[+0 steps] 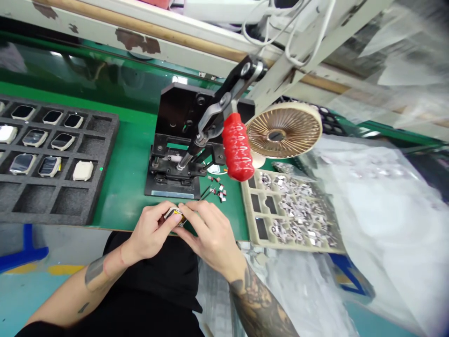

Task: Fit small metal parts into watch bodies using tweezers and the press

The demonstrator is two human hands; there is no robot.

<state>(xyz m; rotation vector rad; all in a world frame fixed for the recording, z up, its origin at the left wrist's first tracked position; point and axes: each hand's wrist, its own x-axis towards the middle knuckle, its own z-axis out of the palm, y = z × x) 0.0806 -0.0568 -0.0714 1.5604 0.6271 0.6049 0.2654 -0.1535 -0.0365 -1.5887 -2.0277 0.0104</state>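
Standing beyond left hand [149,231]: toggle press [189,154]

A workshop, set up for assembling small electronics.
The green bench [121,187] carries a lever press [175,185] with a red grip [238,147], a foam tray [72,201] of square watches [52,117] in rows, and a sectioned tray [246,206] heaped with small parts [301,210]; above runs a chipped, painted beam [87,30], below a blue floor [21,299].

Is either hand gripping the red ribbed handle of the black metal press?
No, the left hand and the right hand both hold the small cream-rimmed watch-like piece, apart from the red handle.
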